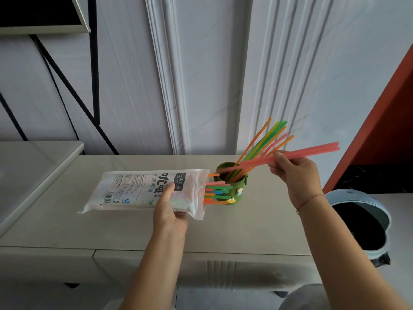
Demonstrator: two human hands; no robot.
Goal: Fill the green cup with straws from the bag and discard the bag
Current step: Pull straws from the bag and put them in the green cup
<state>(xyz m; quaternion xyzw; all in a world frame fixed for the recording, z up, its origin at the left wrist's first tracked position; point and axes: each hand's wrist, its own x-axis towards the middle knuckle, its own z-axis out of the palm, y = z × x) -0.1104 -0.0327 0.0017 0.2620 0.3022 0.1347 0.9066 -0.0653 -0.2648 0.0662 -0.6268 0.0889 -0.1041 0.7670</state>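
— What's hard to make out?
— The bag's (pixel 134 186) small print. My left grip (pixel 169 211) clamps it, fingers hidden underneath.
— And the cup?
— The green cup (pixel 239 183) stands on the worktop (pixel 111 227) by the bag's mouth, thin straws (pixel 263 142) fanning out. My right grip (pixel 295 173) pinches pink straws (pixel 312 151), whose low ends are at its rim. The bag is crinkly clear plastic.

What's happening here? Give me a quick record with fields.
Left hand: grips the straw bag, held sideways, mouth toward the green cup
Right hand: pinches pink straws above the cup's mouth
Cup: on the counter, several straws leaning in it
Bag: straw ends poke out
Bin: open, right of counter
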